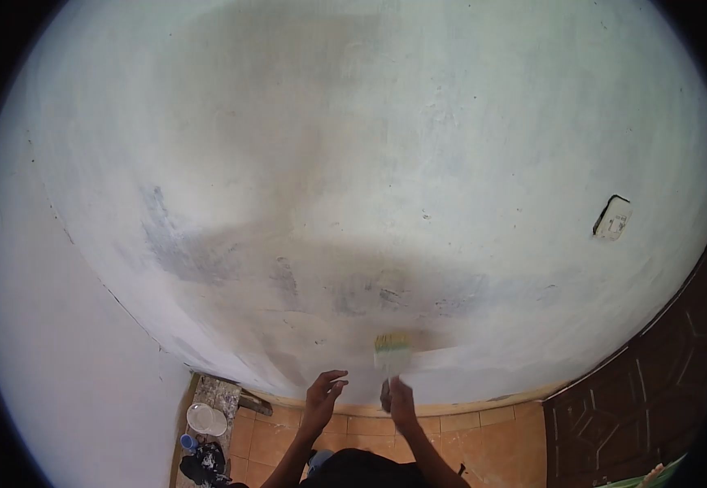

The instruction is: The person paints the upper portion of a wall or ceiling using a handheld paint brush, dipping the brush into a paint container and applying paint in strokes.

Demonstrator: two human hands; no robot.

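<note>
A wide paintbrush (392, 351) with yellowish bristles points upward in front of the pale wall (451, 146). Its handle is in my right hand (399, 398), whose fingers are wrapped round it. Level with it on the left, my left hand (324, 390) is raised with its fingers apart and nothing between them. Dark grey patches and faint marks spread over the wall's lower part, above both hands.
A white socket plate (616, 218) sits on the wall at right. At lower left, a stained bench (222, 394) bears a white lid (200, 418), a blue cup (187, 442) and dark cloth (202, 465). Orange tiles (484, 443) cover the floor; a dark carved door (614, 407) stands right.
</note>
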